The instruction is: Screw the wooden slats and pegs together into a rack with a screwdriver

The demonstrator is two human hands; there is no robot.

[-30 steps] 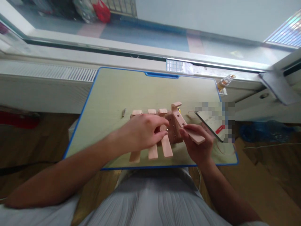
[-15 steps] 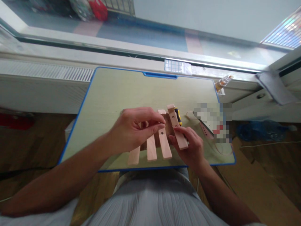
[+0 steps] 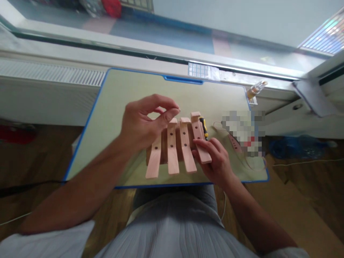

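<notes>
Several pale wooden pegs, among them one at the middle [image 3: 172, 157], lie side by side across a brown wooden board [image 3: 164, 157]. Each has an upturned far end or dark screw holes where it shows. My right hand [image 3: 217, 159] grips the near end of the rightmost wooden peg [image 3: 201, 141], thumb below and fingers over its edge. My left hand [image 3: 147, 120] hovers over the left pegs, thumb and forefinger pinched together; anything between the tips is too small to see. It covers the upper part of the leftmost peg [image 3: 154, 163].
A tool with a yellow-and-black handle [image 3: 204, 128] lies just right of the pegs. Farther right is a pixelated object [image 3: 240, 132] with a thin cord. The pale table [image 3: 129, 86] has a blue rim. A bottle [image 3: 256, 89] stands beyond its right corner, and a radiator [image 3: 67, 75] behind.
My left hand has lifted up and away from the pegs, towards the far left, uncovering their holes and upturned ends. My right hand keeps its grip on the rightmost peg.
</notes>
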